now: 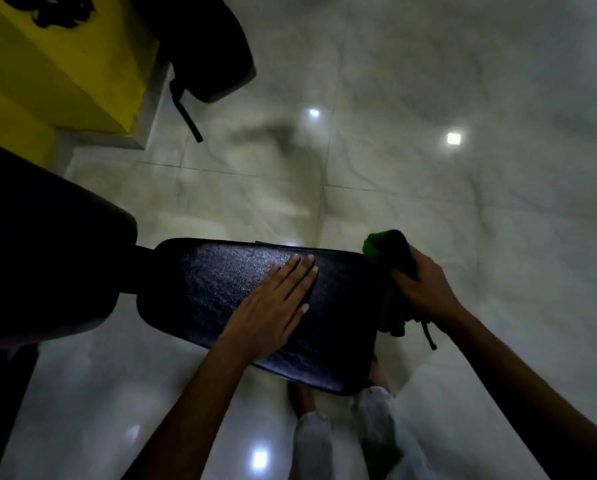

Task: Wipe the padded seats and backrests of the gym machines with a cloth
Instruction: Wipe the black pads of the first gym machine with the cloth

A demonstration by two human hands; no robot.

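Black textured padded seat lying flat above the pale tiled floor, long axis running from upper left down to lower right. Left hand pressed flat on it, fingers straight; right hand gripping a bunched green cloth against the seat's right edge. Larger dark pad cut off at left, dim.

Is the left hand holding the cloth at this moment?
No, the left hand lies flat on the pad; the right hand grips the cloth.

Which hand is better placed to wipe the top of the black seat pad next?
The right hand, most likely: it already grips the green cloth at the right edge of the seat pad. The left hand lies flat on the pad, holding nothing.
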